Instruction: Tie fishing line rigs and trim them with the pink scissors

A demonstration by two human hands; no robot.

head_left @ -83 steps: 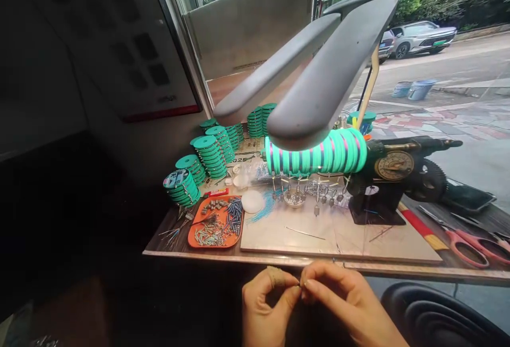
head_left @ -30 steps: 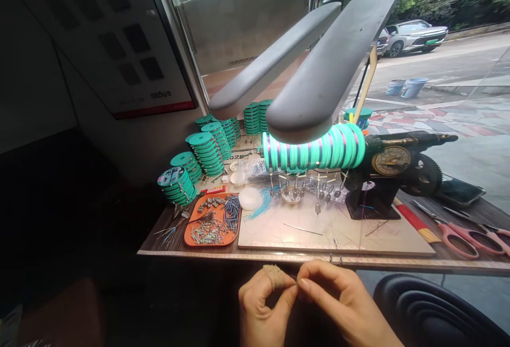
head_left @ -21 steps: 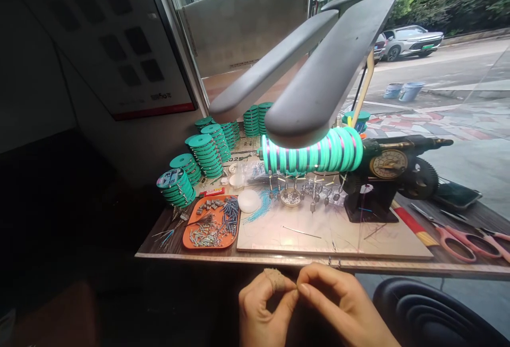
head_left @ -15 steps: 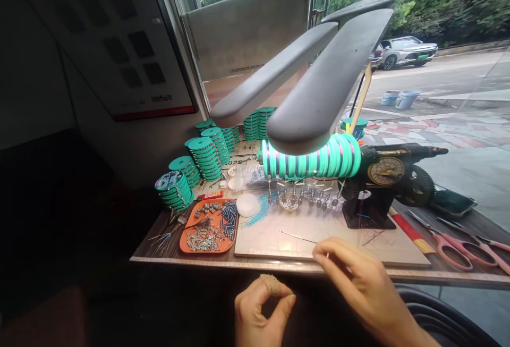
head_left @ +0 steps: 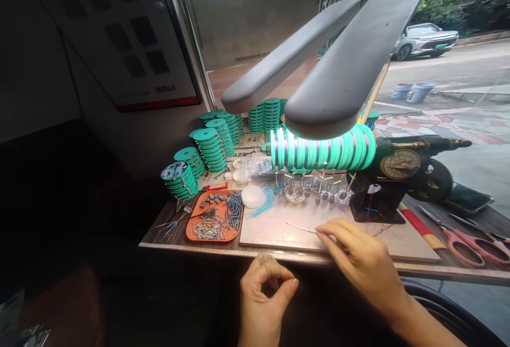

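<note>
The right hand (head_left: 360, 251) is now reaching over the board (head_left: 274, 236), away from the left hand (head_left: 261, 296), whose fingertips it was meeting a second ago. Their joint work is seemingly pausing while the right hand is tending to the needle (head_left: 300, 227). The needle is lying on the board, pointing leftward from the right fingertips, which are bunching at its near end; whether they are gripping it, I cannot tell. The left thumb and forefinger are pressing together; anything pinched there is staying too small to make out. The table edge (head_left: 279, 255) is running between left hand and board. Leftward, the tray (head_left: 229, 236) is bounding the right hand's room; rightward, the scissors (head_left: 447, 234).
</note>
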